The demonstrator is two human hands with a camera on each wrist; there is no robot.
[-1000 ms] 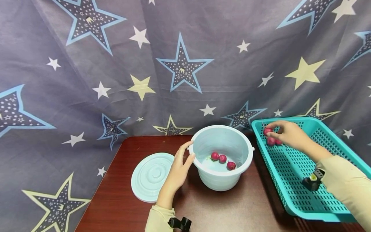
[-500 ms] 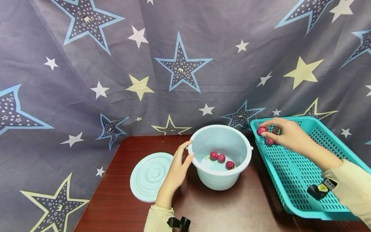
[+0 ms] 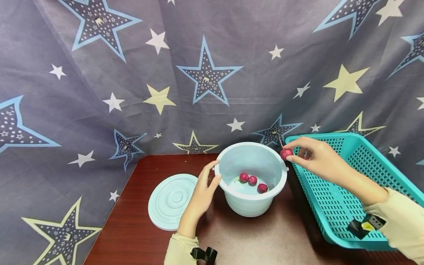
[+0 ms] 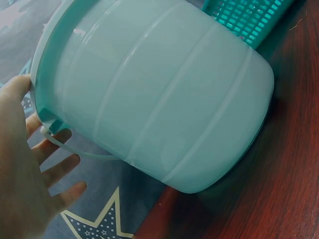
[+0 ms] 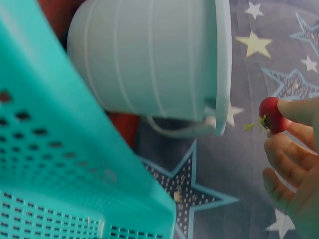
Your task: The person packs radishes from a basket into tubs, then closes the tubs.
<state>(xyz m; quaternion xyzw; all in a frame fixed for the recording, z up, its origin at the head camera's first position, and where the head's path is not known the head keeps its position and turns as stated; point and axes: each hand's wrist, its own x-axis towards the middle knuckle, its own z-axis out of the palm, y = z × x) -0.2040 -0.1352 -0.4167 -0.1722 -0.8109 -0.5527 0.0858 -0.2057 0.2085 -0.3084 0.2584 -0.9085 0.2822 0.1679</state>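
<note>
In the head view, my right hand point(image 3: 316, 158) pinches a red radish point(image 3: 286, 154) between thumb and fingertips, at the right rim of a pale blue bucket point(image 3: 250, 206). The right wrist view shows green stem stubs on this radish point(image 5: 274, 114). Several radishes point(image 3: 253, 180) lie on the bucket's floor. My left hand point(image 3: 202, 191) touches the bucket's left rim; in the left wrist view its thumb meets the rim and the other fingers spread loosely near the handle point(image 4: 84, 153). Behind my right hand, another radish point(image 3: 307, 154) is partly hidden in the turquoise basket point(image 3: 347, 244).
A round pale blue lid point(image 3: 172, 202) lies flat on the brown wooden table point(image 3: 129, 235), left of the bucket. The perforated basket stands close on the bucket's right. A grey curtain with stars point(image 3: 208, 121) hangs behind the table.
My right hand has lifted the radish out of the basket and carried it left to the bucket's rim. The left hand has stayed on the bucket.
</note>
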